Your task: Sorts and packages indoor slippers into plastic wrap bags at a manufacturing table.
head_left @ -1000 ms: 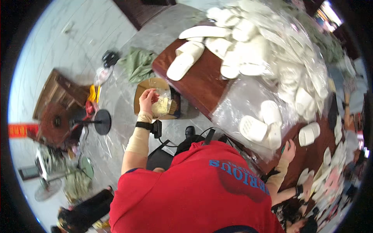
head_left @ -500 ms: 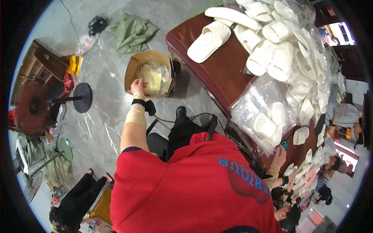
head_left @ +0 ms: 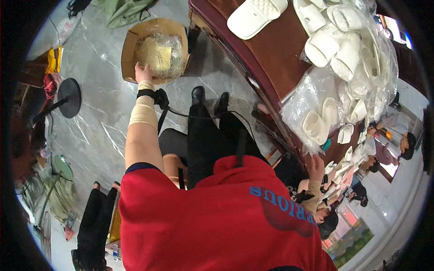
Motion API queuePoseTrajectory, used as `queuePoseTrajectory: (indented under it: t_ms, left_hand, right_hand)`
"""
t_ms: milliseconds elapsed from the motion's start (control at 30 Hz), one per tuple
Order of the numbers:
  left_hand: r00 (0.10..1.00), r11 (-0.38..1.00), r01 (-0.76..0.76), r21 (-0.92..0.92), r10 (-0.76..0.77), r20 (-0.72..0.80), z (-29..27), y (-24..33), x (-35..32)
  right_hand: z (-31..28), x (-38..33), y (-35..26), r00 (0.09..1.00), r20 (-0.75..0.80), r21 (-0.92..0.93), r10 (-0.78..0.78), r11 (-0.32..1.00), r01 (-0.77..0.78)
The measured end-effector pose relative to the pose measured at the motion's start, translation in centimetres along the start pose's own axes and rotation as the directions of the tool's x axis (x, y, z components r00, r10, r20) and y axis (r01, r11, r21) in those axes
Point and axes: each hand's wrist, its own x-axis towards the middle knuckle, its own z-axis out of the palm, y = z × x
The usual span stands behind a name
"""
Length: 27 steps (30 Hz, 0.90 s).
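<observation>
Left hand (head_left: 143, 72) gripped the box (head_left: 131, 45) rim on the floor, right hand (head_left: 316, 168) rested open at the desk (head_left: 271, 58) edge.

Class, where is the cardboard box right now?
In the head view, the cardboard box sits on the grey floor at upper left, beside the table's corner, the left hand at its rim.

Left arm fully extended down and forward, beige elastic sleeve on the forearm, black strap at the wrist; left hand (head_left: 143, 72) knuckles-up with fingers curled over, grip state not readable from this angle. Right arm bent and held low at the side, beige sleeve and black wrist strap too; right hand (head_left: 316, 167) raised, fingers loosely spread, palm pressed flat, holding nothing.
</observation>
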Motion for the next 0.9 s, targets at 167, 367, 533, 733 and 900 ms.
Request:
queuePoseTrajectory:
  t_ms: [167, 367, 533, 733, 900]
  left_hand:
    - [0.946, 1.000, 0.000, -0.011, 0.003, 0.324, -1.7, -4.1, -6.5]
    - [0.933, 0.952, 0.272, -0.140, -0.225, 0.279, -9.2, -13.1, -18.9]
    - [0.852, 0.785, 0.523, -0.332, -0.482, 0.203, -16.3, -19.2, -27.6]
    - [0.753, 0.725, 0.656, -0.211, -0.649, 0.111, -19.4, -20.0, -28.9]
    - [0.870, 0.857, 0.488, -0.165, -0.462, 0.170, -18.8, -18.4, -24.9]
  right_hand:
    - [1.1, 5.2, -9.6, 0.982, 0.059, 0.083, -0.180, 0.981, 0.174]
    - [4.8, 11.5, -17.9, 0.849, 0.074, 0.041, -0.523, 0.852, 0.522]
    - [9.7, 13.0, -20.8, 0.772, 0.264, 0.020, -0.577, 0.804, 0.594]
    - [11.9, 12.8, -20.6, 0.788, 0.253, -0.108, -0.562, 0.793, 0.600]
    - [12.1, 12.2, -21.4, 0.799, 0.297, -0.185, -0.523, 0.789, 0.586]
